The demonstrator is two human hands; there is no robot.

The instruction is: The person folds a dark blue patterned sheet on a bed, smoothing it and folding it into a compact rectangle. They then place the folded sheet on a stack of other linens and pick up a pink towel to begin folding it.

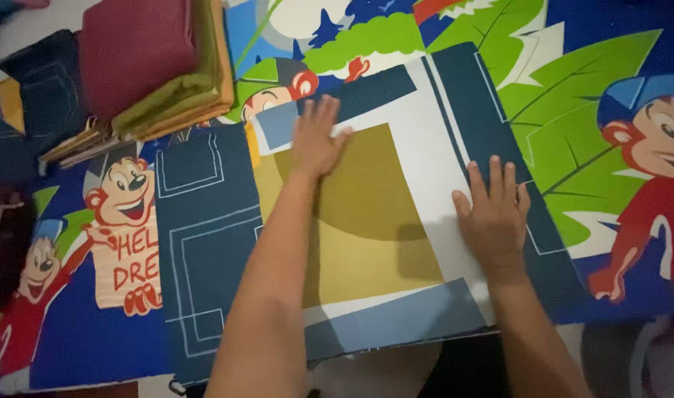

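Observation:
A folded cloth (pixel 396 221) with dark blue, white, mustard and pale blue blocks lies flat in front of me. My left hand (pixel 316 140) presses palm down on its upper left part, fingers spread. My right hand (pixel 493 214) lies flat on its right side, across the white and dark blue stripes. Neither hand grips anything. A second dark blue cloth (pixel 204 236) with thin white line patterns lies just to the left, partly under the first.
A bright cartoon-printed sheet (pixel 587 133) with monkeys and green leaves covers the surface beneath. A stack of folded cloths (pixel 156 63) in maroon, olive and orange sits at the upper left, next to a dark blue folded piece (pixel 46 88).

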